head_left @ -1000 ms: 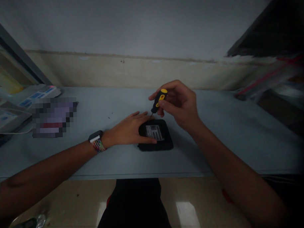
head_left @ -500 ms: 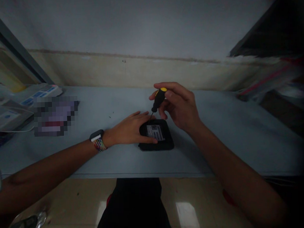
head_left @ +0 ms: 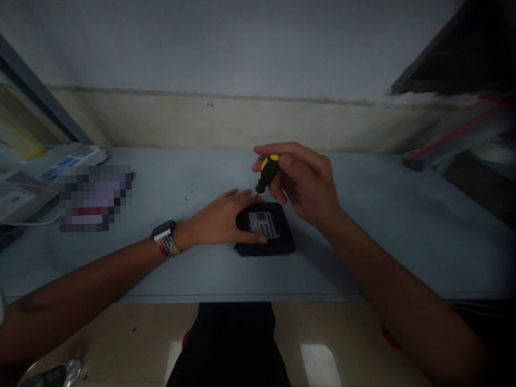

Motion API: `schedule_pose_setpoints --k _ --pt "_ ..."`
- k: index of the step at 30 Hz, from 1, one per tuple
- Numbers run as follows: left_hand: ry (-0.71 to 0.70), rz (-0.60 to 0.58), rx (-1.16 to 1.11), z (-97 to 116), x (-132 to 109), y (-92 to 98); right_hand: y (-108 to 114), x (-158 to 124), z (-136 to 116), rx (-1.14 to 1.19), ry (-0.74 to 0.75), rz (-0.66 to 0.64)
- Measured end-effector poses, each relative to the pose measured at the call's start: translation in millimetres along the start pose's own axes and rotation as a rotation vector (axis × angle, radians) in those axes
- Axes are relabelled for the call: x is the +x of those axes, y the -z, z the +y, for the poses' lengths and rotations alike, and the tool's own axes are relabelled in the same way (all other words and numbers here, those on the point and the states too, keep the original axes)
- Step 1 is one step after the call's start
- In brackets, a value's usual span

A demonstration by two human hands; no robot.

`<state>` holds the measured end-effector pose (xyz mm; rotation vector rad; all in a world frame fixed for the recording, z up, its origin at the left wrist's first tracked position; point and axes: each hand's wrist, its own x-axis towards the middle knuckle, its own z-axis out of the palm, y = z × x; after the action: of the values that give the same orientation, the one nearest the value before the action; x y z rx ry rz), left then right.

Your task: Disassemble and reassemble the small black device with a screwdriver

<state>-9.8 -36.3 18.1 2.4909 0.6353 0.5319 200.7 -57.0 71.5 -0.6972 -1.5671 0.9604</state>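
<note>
A flat black box [head_left: 286, 233] with rounded corners and a white printed label [head_left: 262, 224] lies on the table. My left hand [head_left: 223, 218] steadies it from the left, thumb across the label side and fingers around the far-left edge. Between the thumb and fingers of my right hand [head_left: 310, 183] is a small black-and-yellow screwdriver [head_left: 267, 174]. It leans with its handle up and to the right. Its thin shaft points down at the far-left part of the box, near my left fingers; whether the tip sits in a screw cannot be made out.
On the left of the light table [head_left: 159, 276] lies a pixelated, phone-like object [head_left: 95, 199], beside a white power strip [head_left: 73, 160] and cables. Plastic-wrapped items [head_left: 454, 136] stand at the back right. A wall [head_left: 238, 123] closes off the far edge.
The screwdriver handle has shifted slightly left and down, turning a little within my right fingers. My left hand and the black box stay in place.
</note>
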Motion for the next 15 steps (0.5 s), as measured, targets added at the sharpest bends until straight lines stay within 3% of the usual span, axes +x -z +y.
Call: schedule_pose_setpoints --k 6,15 --pt "0.017 -0.005 -0.008 0 -1 0.4 -9 2 -2 -0.027 -0.018 0.079" --pt "-0.011 0.003 -0.004 -1 -1 -0.3 -2 4 -1 0.037 -0.051 0.011"
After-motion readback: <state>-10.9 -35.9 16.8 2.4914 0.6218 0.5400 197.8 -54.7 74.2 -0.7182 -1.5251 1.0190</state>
